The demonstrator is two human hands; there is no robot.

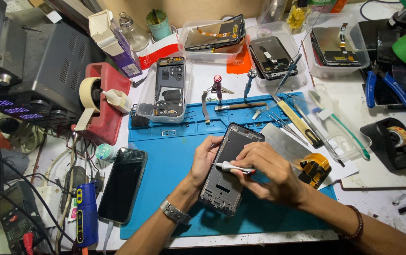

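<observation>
Hands meet over the blue work mat (165,165), which covers the middle of the white table (377,198). On the mat's centre lies an opened phone frame (226,182), dark and stripped, its long axis tilted a little toward the far right. The left hand (205,156), a metal watch on its wrist, grips the frame's left edge with the fingers curled against the side. The right hand (271,170), with a bead bracelet further up the arm, lies across the frame's right half; its fingers are pinched together on a small white tool (233,166) whose tip points left over the bare inner plate.

Left of the mat's near corner rests a whole black phone (123,184), screen up, with a cable at its bottom end. Beyond the mat's far left corner stands a clear tray holding another stripped phone body (170,87). Along the mat's far edge lie screwdrivers (250,82), tweezers (283,123) and a loose flex strip. Further back from the mat, three more clear trays carry screen parts (269,54). Off the mat's right side sits a yellow and black tape roll (315,169), and further right a black tape dispenser (394,141). Well to the left of the mat stand a red tape holder (101,101) and a dark power unit with lit purple digits (18,80).
</observation>
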